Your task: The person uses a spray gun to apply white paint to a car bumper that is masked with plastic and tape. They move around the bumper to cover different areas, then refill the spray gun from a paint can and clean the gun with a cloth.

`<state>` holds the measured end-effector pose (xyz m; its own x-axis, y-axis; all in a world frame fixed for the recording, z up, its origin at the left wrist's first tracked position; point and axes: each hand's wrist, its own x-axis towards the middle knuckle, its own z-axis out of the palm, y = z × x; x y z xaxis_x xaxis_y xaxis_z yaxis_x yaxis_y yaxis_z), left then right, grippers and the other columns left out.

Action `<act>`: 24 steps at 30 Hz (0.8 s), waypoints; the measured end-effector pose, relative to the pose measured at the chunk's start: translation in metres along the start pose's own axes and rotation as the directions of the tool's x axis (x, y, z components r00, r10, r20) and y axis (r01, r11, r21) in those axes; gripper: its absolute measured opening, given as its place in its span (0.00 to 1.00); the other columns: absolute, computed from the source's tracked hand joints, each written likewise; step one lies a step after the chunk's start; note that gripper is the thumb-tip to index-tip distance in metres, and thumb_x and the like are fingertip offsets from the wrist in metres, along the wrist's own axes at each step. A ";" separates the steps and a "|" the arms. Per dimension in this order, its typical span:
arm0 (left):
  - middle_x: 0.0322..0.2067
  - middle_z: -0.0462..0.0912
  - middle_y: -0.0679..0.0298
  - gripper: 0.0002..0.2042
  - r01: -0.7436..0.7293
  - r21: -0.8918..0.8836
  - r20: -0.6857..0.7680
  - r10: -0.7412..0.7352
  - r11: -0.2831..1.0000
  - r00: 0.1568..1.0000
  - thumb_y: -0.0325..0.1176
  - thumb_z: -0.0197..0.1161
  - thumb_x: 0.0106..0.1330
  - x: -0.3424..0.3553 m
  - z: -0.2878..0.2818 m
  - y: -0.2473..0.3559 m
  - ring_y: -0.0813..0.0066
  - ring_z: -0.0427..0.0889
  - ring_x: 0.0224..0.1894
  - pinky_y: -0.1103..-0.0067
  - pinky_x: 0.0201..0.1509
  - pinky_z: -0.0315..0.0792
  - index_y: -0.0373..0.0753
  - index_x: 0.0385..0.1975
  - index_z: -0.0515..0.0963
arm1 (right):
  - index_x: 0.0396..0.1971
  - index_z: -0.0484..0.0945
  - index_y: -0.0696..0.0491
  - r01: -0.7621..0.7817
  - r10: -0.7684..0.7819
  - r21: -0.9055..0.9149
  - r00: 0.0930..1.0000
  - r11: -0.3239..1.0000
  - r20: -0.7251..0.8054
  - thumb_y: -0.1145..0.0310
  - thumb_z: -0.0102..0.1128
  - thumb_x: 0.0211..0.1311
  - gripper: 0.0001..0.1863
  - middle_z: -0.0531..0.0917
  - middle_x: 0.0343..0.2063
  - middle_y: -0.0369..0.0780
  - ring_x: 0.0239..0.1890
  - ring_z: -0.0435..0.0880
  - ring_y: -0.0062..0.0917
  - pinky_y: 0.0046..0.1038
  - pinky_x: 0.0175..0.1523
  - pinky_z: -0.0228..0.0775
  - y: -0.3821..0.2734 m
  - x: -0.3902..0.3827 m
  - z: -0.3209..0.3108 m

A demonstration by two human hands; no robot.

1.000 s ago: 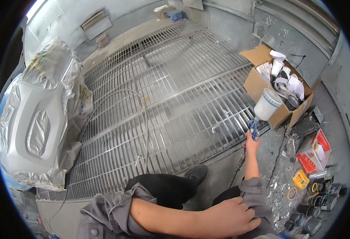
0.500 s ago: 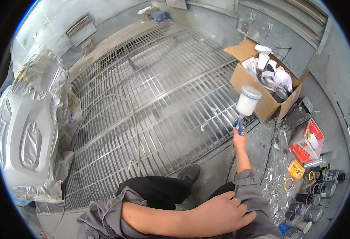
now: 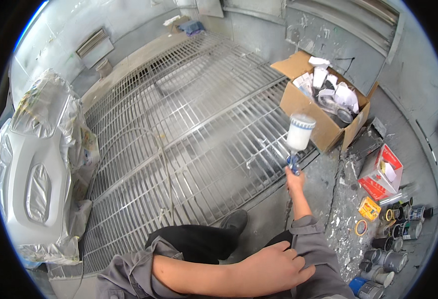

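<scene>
At the middle right, my right hand [image 3: 295, 179] grips a spray gun [image 3: 293, 163] by its blue body. On top of the gun sits a white paint cup [image 3: 300, 133] with pale liquid in it, slightly blurred. That arm is stretched forward. Across my lap lies my left forearm, and my left hand [image 3: 274, 266] has its fingers curled over the grey sleeve [image 3: 314, 249] of my right arm. To the far left stands a silver-grey car bumper [image 3: 17, 184] with plastic film masked around it, well apart from the gun.
Metal floor grating [image 3: 194, 134] spreads ahead, with a hose [image 3: 166, 174] lying on it. A cardboard box [image 3: 309, 107] full of used cups stands near the gun. Behind it is a red-and-white box [image 3: 381, 174]; several paint cans [image 3: 393, 259] line the right wall.
The view has shifted a little, and the spray gun has moved slightly left with its cup nearer upright. My left hand keeps its place on the right sleeve.
</scene>
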<state>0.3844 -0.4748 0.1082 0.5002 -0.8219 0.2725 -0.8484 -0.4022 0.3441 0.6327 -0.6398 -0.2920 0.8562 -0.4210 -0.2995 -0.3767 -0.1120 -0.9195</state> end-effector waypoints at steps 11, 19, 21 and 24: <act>0.26 0.78 0.72 0.07 0.004 0.035 0.026 -0.005 0.999 1.000 0.37 0.59 0.64 -0.006 0.004 -0.001 0.72 0.80 0.31 0.74 0.40 0.70 0.51 0.40 0.77 | 0.29 0.83 0.54 -0.150 0.122 0.134 0.972 0.979 0.200 0.44 0.74 0.61 0.24 0.80 0.19 0.34 0.16 0.75 0.22 0.30 0.21 0.64 -0.061 -0.055 -0.003; 0.29 0.78 0.68 0.14 0.035 0.029 0.160 -0.039 0.999 0.986 0.34 0.62 0.64 -0.004 0.015 -0.004 0.71 0.82 0.34 0.75 0.40 0.71 0.41 0.49 0.79 | 0.34 0.87 0.62 0.049 -0.046 -0.129 0.999 0.990 0.021 0.38 0.65 0.65 0.34 0.89 0.30 0.48 0.36 0.87 0.34 0.38 0.46 0.76 -0.046 -0.046 -0.009; 0.27 0.78 0.69 0.12 0.009 0.009 0.072 -0.010 1.000 0.997 0.34 0.62 0.64 -0.006 0.021 -0.004 0.72 0.81 0.33 0.75 0.40 0.71 0.42 0.46 0.80 | 0.38 0.88 0.62 0.082 -0.074 -0.122 0.995 0.989 0.067 0.38 0.65 0.64 0.35 0.90 0.35 0.54 0.44 0.91 0.43 0.42 0.52 0.77 -0.072 -0.047 -0.014; 0.27 0.77 0.70 0.11 0.006 0.067 0.089 -0.012 0.998 0.996 0.34 0.62 0.64 -0.004 0.021 -0.002 0.73 0.81 0.33 0.76 0.40 0.71 0.43 0.46 0.80 | 0.34 0.87 0.63 0.088 -0.114 -0.409 0.993 0.908 -0.040 0.39 0.64 0.64 0.34 0.88 0.33 0.56 0.44 0.90 0.49 0.45 0.50 0.77 -0.056 -0.064 -0.007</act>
<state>0.3803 -0.4797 0.0873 0.4929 -0.8497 0.1873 -0.8550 -0.4332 0.2852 0.5967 -0.6127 -0.2196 0.8786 -0.4414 -0.1825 -0.4117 -0.5064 -0.7576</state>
